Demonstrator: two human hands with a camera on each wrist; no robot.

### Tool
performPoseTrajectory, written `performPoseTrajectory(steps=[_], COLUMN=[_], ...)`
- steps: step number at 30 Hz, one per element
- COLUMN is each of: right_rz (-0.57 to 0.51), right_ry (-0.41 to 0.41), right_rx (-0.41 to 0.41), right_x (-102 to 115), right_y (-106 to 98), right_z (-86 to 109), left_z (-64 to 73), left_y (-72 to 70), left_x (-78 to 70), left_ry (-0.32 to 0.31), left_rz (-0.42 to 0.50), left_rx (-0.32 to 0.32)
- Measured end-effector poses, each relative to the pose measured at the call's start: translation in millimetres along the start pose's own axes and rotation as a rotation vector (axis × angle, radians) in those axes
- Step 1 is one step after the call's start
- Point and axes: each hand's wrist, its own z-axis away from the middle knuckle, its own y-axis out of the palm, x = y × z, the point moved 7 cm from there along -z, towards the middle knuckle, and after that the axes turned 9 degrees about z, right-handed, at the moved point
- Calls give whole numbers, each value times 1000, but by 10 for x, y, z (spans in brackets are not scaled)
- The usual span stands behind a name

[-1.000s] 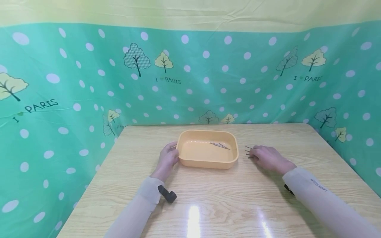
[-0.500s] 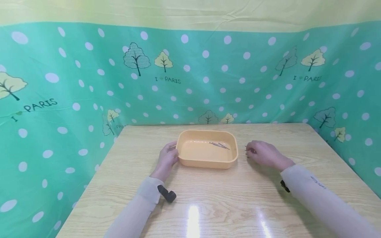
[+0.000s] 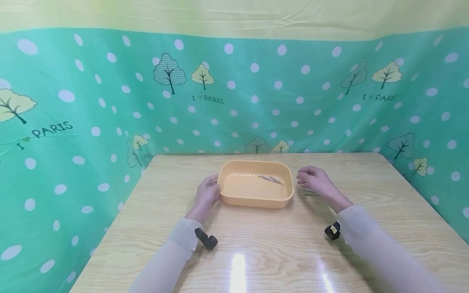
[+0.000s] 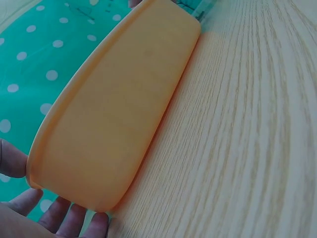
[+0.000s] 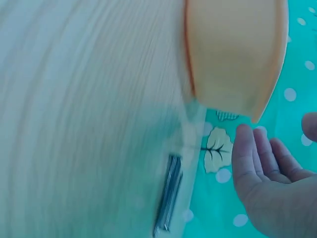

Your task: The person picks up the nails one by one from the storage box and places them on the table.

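A pale orange plastic tray (image 3: 256, 201) stands on the wooden table, with several nails (image 3: 271, 180) lying in its right half. At its left end my left hand (image 3: 204, 197) holds the wall; the left wrist view puts the thumb (image 4: 12, 158) at the rim and the other fingers along the end. Just beyond the tray's right end is my right hand (image 3: 318, 183). In the right wrist view its fingers (image 5: 242, 153) are loosely bent, the thumb apart, and no nail shows between them. Loose nails (image 5: 168, 193) lie on the table below this hand, partly hidden by it in the head view.
The light wooden table (image 3: 264, 244) ends at a green dotted curtain (image 3: 234, 114) hanging behind and at both sides. A small black camera sits on each wrist, over the pale sleeves (image 3: 172, 248).
My right hand was down over the nails right of the tray; it has lifted and moved left toward the tray's rim. Fewer loose nails show beside it. The left hand and tray stay put.
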Motion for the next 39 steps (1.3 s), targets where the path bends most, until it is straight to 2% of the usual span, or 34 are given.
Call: performPoseTrajectory(steps=[6, 12, 17, 24, 32, 39], right_rz=[-228, -419, -510, -545, -610, -615], right_ry=[93, 91, 87, 76, 116, 136], right_rx=[32, 85, 101, 104, 104, 94], right_x=[-49, -51, -49, -39, -31, -47], right_y=[84, 187, 254, 341, 410, 440], right_z=[-19, 0, 18, 5, -14, -31], left_z=[-1, 2, 18, 18, -1, 2], left_y=[-6, -1, 8, 7, 0, -2], left_x=[5, 1, -6, -7, 14, 11], left_ry=[11, 9, 15, 18, 16, 9], left_rz=[-7, -5, -6, 1, 12, 12], left_rx=[-25, -30, -25, -15, -14, -20])
